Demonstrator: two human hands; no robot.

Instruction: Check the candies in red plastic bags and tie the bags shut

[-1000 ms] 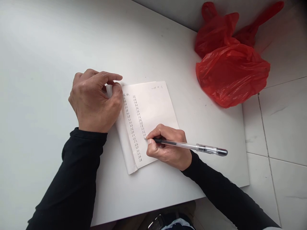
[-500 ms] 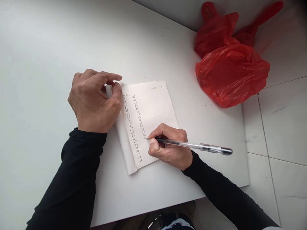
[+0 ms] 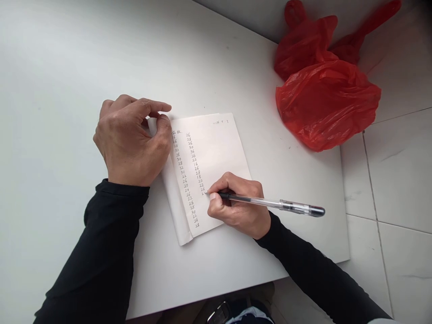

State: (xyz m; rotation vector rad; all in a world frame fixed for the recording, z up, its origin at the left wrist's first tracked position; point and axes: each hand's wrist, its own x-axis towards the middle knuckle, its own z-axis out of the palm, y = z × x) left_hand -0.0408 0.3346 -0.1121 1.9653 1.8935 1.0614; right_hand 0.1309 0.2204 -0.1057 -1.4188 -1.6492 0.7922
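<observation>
A notebook (image 3: 222,148) lies on the white table, its left pages curled back along the spine side. Two columns of handwritten numbers run down the visible page, with small writing along the top. My left hand (image 3: 133,135) is bent over the notebook's upper left corner, thumb and curled fingers closed at the folded-back pages; the fingertips underneath are partly hidden. Pinched in my right hand (image 3: 239,202) is a clear pen (image 3: 270,204) with a dark grip and dark end. Its tip touches the page at the bottom of the second column.
A crumpled red plastic bag (image 3: 327,103) sits on the table's far right corner, with more red plastic behind it. The table (image 3: 67,58) ends at the right and near side, where pale floor tiles (image 3: 401,180) show. A belt buckle (image 3: 218,312) appears at the bottom.
Beside the pen tip, the last number in the second column has gained a stroke after its first digit. The pen has shifted very slightly; my left hand stays at the notebook corner.
</observation>
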